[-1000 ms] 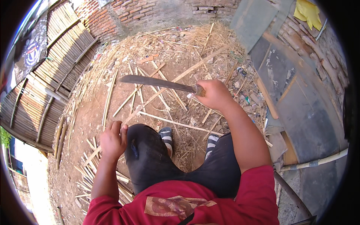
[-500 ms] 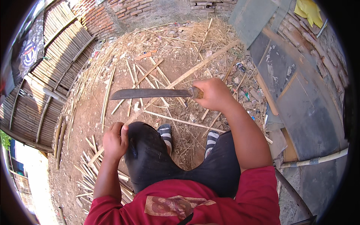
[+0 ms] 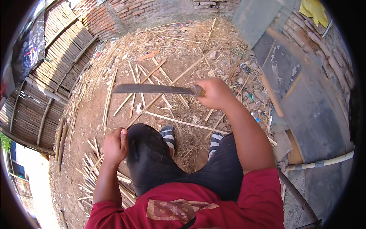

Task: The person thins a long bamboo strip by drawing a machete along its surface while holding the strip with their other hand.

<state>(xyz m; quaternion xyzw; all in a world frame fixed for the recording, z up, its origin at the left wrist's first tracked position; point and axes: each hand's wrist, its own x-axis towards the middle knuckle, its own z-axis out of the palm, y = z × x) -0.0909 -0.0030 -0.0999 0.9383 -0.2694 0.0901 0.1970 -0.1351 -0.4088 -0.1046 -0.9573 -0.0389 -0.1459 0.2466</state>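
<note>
My right hand (image 3: 217, 93) is wrapped round the handle of a machete (image 3: 152, 89). Its long dark blade points left, held across and above a bamboo strip (image 3: 148, 107). My left hand (image 3: 115, 146), beside my left knee, grips that strip with the thumb on top. From there the long, thin strip slants away to the far right, over the ground; its near end passes under my left forearm. A thin pale curl shows next to my left knuckles. Whether the blade touches the strip I cannot tell.
Several loose bamboo strips (image 3: 162, 72) lie crisscrossed on the dirt ahead. Another pile of strips (image 3: 91, 179) is by my left forearm. A slatted bamboo panel (image 3: 61, 49) stands left, a brick wall (image 3: 133, 11) far off, dark boards (image 3: 312, 110) lean right. My sandalled feet (image 3: 167, 137) are below.
The strip in my left hand has turned and now looks narrower. The machete has shifted slightly up and its tip is a little higher. A pale curl has appeared beside my left hand.
</note>
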